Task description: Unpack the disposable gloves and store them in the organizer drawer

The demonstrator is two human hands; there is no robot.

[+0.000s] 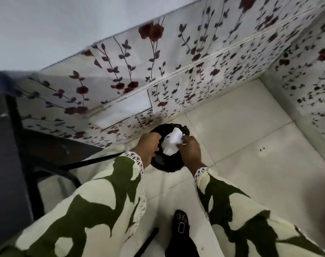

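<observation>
A round black bin lined with a black bag [167, 166] stands on the white tiled floor below me. Crumpled white plastic packaging with a small blue mark [171, 142] sits over its opening. My left hand [148, 145] is closed on the bin's left rim or the bag's edge. My right hand [190, 149] pinches the white packaging from the right. No gloves and no organizer drawer are visible in this view.
A fabric wardrobe with a red-flower and dark-leaf print [158, 71] rises behind the bin and wraps round on the right [310, 86]. Dark table legs and a bar [46, 164] stand at the left. My sandalled foot [181, 225] rests on the tiles [250, 141].
</observation>
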